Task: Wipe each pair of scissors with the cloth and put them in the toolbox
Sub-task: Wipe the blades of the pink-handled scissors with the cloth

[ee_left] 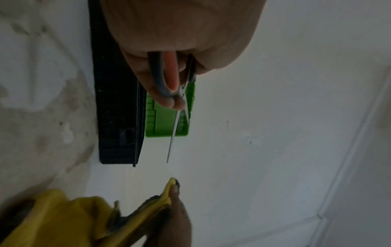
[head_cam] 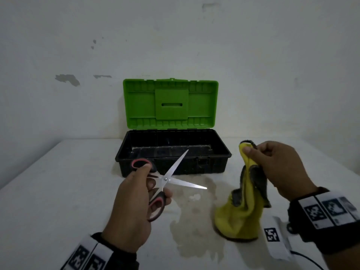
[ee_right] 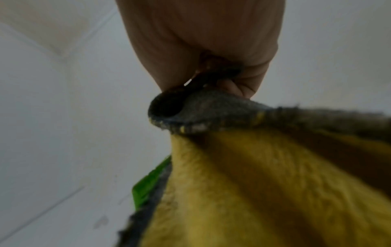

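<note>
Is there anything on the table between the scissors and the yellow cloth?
No object. In the head view, between the scissors and the yellow cloth there is only bare table with a damp-looking stain.

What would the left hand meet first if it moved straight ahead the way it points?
Probably the black toolbox's front wall, just beyond the left hand and its open red-handled scissors; depth is unclear.

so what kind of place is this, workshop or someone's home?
Can't tell for sure; likely a bare room set up for recording rather than a workshop. A plain white table with a stained top stands against a scuffed white wall, bearing only the open toolbox.
</note>
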{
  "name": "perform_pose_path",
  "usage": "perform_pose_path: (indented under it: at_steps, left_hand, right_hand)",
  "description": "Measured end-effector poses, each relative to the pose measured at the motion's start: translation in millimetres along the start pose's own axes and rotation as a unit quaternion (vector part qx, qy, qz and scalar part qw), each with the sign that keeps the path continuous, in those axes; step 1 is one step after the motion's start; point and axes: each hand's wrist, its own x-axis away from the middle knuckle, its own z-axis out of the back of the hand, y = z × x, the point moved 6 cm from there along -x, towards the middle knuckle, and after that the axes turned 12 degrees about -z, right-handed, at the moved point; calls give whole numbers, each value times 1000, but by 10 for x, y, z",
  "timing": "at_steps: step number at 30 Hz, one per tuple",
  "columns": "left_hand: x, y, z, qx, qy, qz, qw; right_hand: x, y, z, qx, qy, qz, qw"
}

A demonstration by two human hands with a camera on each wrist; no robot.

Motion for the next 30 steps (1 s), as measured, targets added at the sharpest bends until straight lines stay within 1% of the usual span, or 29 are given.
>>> perform_pose_path:
  at_steps: [1, 3, 5, 8, 9, 10, 11, 13, 14, 16, 18, 19, 22, 26, 28, 30]
  left_hand:
    - [-8, -5, -37, 16, 7, 3, 1000]
    - [-21, -10, -123, 52, 23, 8, 998]
    - [-44, -20, -198, 88, 35, 9, 995]
    - [-79, -37, -281, 116, 49, 6, 992]
    - [-92, -45, -296, 120, 56, 4, 991]
    - [-107, -53, -301, 120, 62, 2, 991]
    - [-125, -60, -299, 119, 67, -2, 991]
    - [-147, -60, -313, 129, 73, -11, 989]
    - [-147, -56, -324, 140, 73, -12, 987]
    - [-132, -46, -358, 167, 68, -10, 984]
    - [-108, -30, -388, 187, 54, -11, 981]
    - [-95, -14, -403, 195, 46, -14, 980]
    - [-71, 28, -414, 205, 26, -28, 978]
    - [-22, 73, -377, 201, 2, -37, 979]
    - [-2, 111, -326, 182, -5, -43, 982]
    - [-4, 140, -261, 158, -12, -47, 986]
  right_hand:
    - [-37, 66, 23, 50, 3, 4, 999]
    - [-83, 234, 1, 162, 3, 11, 987]
    - [-90, 435, -56, 228, -9, 2, 974]
    - [-45, 670, -125, 262, -54, -34, 963]
    - [-22, 701, -124, 267, -58, -42, 961]
    - [3, 706, -111, 269, -49, -41, 961]
    - [41, 665, -91, 268, -33, -21, 963]
    - [171, 430, -74, 248, -14, 40, 968]
    - [270, 271, -81, 231, -30, 59, 971]
    - [487, -22, -156, 174, -105, 57, 977]
    - [698, -243, -301, 106, -193, 32, 975]
    - [785, -315, -383, 79, -225, 18, 971]
    - [994, -411, -655, 10, -298, -39, 954]
    - [1153, -473, -973, -78, -347, -110, 928]
    - [1227, -519, -1087, -146, -370, -144, 906]
    - [1279, -550, -1154, -209, -379, -167, 886]
